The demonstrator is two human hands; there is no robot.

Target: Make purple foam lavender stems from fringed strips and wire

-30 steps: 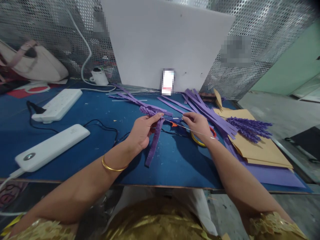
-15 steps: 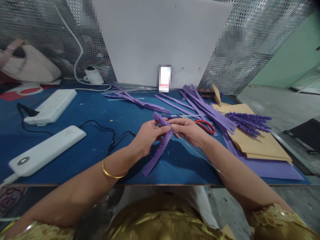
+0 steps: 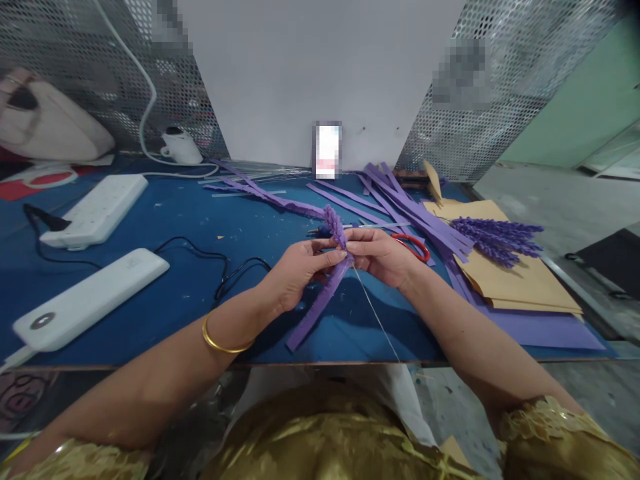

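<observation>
My left hand and my right hand meet above the blue table, fingertips pinched together on a purple fringed strip. The strip's upper end is wound into a small upright spike between my fingers. Its loose tail hangs down toward the table's front edge. A thin metal wire runs from my right fingers down toward my body. A gold bangle sits on my left wrist.
Red-handled scissors lie just right of my right hand. Loose purple strips fan across the back. Finished purple sprigs rest on brown envelopes at the right. A white power bank, power strip and black cable lie left.
My right hand has come in from the right to meet the left, and the wire now slants down toward me. The wound tip has turned upright. The view has shifted slightly.
</observation>
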